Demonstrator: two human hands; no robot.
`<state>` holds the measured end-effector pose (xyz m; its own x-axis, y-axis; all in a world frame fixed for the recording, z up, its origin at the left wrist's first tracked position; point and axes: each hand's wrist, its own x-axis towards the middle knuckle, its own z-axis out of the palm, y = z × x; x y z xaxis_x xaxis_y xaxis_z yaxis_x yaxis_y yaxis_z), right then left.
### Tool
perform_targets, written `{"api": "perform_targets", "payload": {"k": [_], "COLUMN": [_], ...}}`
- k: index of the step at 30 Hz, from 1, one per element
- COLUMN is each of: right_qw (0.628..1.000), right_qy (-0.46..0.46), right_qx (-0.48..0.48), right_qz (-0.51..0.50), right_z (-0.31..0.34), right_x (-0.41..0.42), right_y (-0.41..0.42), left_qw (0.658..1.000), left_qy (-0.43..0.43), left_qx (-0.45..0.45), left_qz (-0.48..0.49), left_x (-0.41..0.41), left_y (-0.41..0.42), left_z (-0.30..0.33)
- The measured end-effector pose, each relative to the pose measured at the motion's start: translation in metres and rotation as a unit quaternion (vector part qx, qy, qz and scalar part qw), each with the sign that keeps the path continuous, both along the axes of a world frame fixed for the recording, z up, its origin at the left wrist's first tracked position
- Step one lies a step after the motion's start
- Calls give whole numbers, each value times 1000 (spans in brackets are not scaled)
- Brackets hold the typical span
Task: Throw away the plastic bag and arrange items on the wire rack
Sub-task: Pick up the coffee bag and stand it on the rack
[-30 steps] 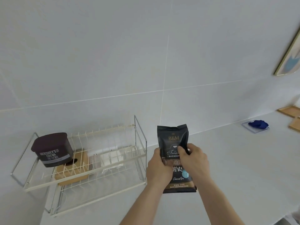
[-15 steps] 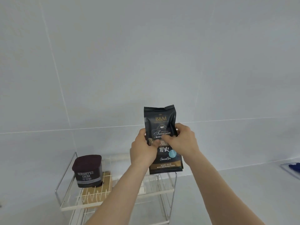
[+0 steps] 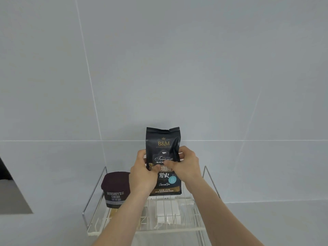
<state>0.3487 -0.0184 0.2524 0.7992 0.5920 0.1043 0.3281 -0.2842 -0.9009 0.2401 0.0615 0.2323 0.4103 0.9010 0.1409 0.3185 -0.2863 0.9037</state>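
Observation:
A black B&M coffee bag [image 3: 162, 141] stands upright at the back of the white wire rack [image 3: 209, 180], gripped from both sides. My left hand [image 3: 142, 174] clasps its left edge and my right hand [image 3: 186, 166] its right edge, thumbs across the front label. The bag's lower edge sits level with the rack's top tier; whether it rests on the wires I cannot tell. A dark brown Hershey's cocoa tub [image 3: 115, 189] stands on the top tier to the left, just beside my left wrist.
The rack stands against a white tiled wall [image 3: 159, 68] on a white counter [image 3: 275, 222]. A white object [image 3: 168, 214] lies under the upper wires. A dark opening [image 3: 10, 192] shows at the far left edge.
The view swung left and both hands carried the coffee bag from beside the rack to over its top tier, right of the cocoa tub. Both hands kept their grip.

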Motion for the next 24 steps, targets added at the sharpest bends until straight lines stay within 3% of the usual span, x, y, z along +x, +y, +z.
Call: {"api": "perform_targets", "payload": {"k": [13,24], "right_qw": [997,988], "right_qy": [71,-5], "right_qx": [-1,-149], "right_qz": [-2,25], "right_z": [-83,-111], "right_x": [18,10], "right_y": [4,-13], "left_qw": [999,990], "left_qy": [37,130], "left_qx": [-12,-29], "left_qz": [19,-47], "left_x": [15,6], "left_y": [9,7], "left_z": [-69,-86]}}
